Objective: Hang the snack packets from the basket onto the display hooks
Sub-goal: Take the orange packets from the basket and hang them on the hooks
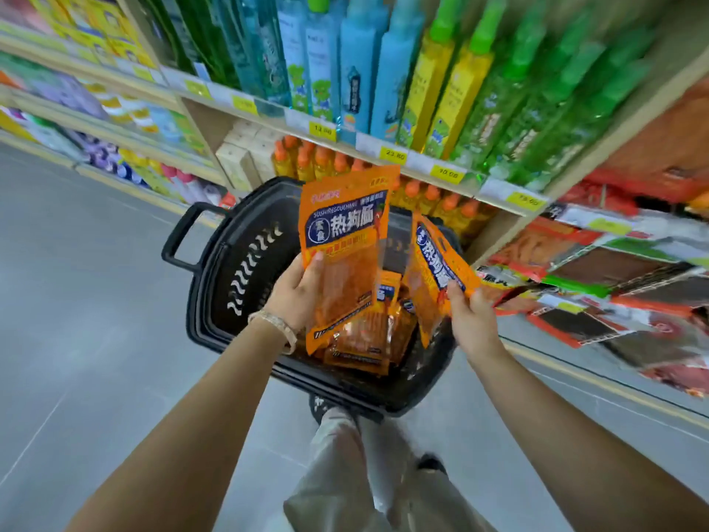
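The left hand (297, 291) grips a tall orange packet (341, 240) by its side, thumb on the front, just above the black basket (215, 270). The right hand (474, 320) pinches a second packet (437, 270) by its edge, above the basket too. More packets (364, 339) lie inside. The blurry rack (575, 263) is right of the basket. Best to hold each packet upright and hang one at a time.

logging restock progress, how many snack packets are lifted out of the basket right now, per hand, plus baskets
left hand packets: 2, it seems, one behind the other
right hand packet: 1
basket: 1
total: 4; those left in the basket are too piled to count
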